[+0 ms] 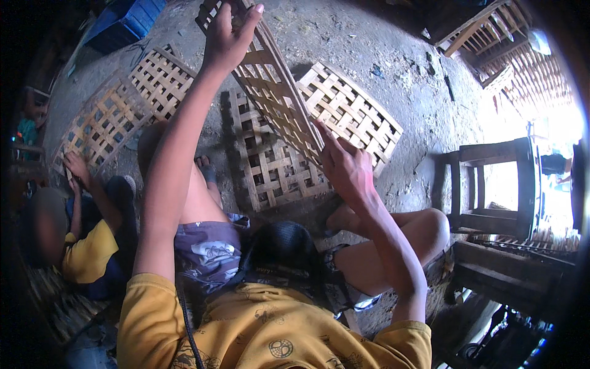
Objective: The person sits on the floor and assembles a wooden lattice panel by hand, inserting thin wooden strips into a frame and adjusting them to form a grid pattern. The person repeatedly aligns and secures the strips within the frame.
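Between my two hands a woven bamboo lattice panel [284, 77] with a wooden edge strip is held up, tilted nearly on edge. My left hand [226, 38] is closed round its far upper end, thumb along the edge. At the near lower end, my right hand [347, 163] grips the corner, with the index finger along the strip. Behind the held panel, a pale lattice panel [356, 114] lies on the floor at the right. A darker-framed lattice panel [276, 169] rests partly beneath it, in front of my legs.
Another person in a yellow shirt [89, 252] sits at the left, hands on a lattice panel [104, 120]. Another panel [163, 80] adjoins it. A blue crate [126, 24] stands far left. On the right are a wooden stool [491, 152] and a slatted bamboo structure [491, 37].
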`<state>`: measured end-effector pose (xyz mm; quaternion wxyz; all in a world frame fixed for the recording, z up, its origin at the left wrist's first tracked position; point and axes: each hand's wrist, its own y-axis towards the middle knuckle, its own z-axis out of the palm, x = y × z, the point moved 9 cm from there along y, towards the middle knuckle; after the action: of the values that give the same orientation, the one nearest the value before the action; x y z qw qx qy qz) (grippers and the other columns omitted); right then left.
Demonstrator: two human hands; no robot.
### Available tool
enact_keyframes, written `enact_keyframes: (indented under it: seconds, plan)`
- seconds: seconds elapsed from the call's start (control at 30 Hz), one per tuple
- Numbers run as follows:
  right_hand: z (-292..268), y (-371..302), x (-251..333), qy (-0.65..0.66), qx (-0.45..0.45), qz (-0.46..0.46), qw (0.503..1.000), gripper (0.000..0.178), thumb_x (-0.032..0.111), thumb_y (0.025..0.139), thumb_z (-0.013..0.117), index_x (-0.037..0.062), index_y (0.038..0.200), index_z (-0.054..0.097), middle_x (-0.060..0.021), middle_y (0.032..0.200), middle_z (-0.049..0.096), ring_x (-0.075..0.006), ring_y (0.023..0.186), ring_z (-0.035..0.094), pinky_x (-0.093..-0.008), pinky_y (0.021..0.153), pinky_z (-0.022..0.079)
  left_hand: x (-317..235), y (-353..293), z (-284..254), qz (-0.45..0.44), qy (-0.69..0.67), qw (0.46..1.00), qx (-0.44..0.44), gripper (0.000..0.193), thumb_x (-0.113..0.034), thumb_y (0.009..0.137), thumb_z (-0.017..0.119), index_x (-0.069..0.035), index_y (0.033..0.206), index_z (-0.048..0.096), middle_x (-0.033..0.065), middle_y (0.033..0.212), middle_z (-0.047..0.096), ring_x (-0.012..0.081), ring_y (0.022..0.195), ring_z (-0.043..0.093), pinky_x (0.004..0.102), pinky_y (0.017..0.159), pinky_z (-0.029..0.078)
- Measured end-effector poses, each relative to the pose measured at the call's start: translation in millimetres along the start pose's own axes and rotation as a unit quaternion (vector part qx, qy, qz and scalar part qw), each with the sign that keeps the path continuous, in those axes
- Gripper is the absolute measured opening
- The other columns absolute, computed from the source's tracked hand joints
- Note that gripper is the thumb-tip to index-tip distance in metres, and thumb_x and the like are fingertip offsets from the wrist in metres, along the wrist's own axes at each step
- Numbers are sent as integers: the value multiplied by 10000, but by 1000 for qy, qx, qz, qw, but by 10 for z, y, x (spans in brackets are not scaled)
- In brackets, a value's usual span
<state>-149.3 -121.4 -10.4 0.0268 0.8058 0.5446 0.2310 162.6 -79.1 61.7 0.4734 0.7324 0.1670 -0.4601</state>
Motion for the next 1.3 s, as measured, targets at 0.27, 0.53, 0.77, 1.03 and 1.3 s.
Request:
enact_keyframes:
  seconds: [0.27,0.53,0.77,1.03,1.3]
  plan:
    - [113,18,-21,-32,36,19,999,636,77,883,655,260,1485,569,-139,917,750,-323,635,709,-437,571,580,98,13,-37,-8,12,1000,4,326,-259,1034,651,-17,1232,557,56,969,662,141,848,659,295,716,551]
    - [138,13,-42,-32,54,-8,998,606,-3,841,593,160,1424,622,-157,1035,763,-297,617,707,-421,534,562,229,144,-147,35,-49,998,-19,337,-256,1026,668,7,1209,564,74,1000,670,148,874,668,303,727,556]
    - [122,-471,-466,-30,247,79,965,334,127,929,629,248,1201,781,-126,927,763,-347,801,734,-457,779,583,115,160,-75,35,68,997,-2,336,-315,1025,654,-4,1146,609,75,904,680,164,801,658,328,683,522]
    - [-244,-1,-320,12,107,98,989,411,67,935,603,249,1277,740,-150,956,767,-343,850,740,-457,806,585,204,157,-202,24,81,995,-44,315,-186,1030,612,-6,1286,569,99,1069,662,190,935,645,333,811,529]
    - [-96,56,-111,10,30,16,999,483,148,960,636,318,1411,642,-133,917,767,-311,682,730,-437,645,602,121,135,-78,69,56,996,1,359,-210,1042,608,0,1330,566,97,1096,676,185,973,646,333,836,528]
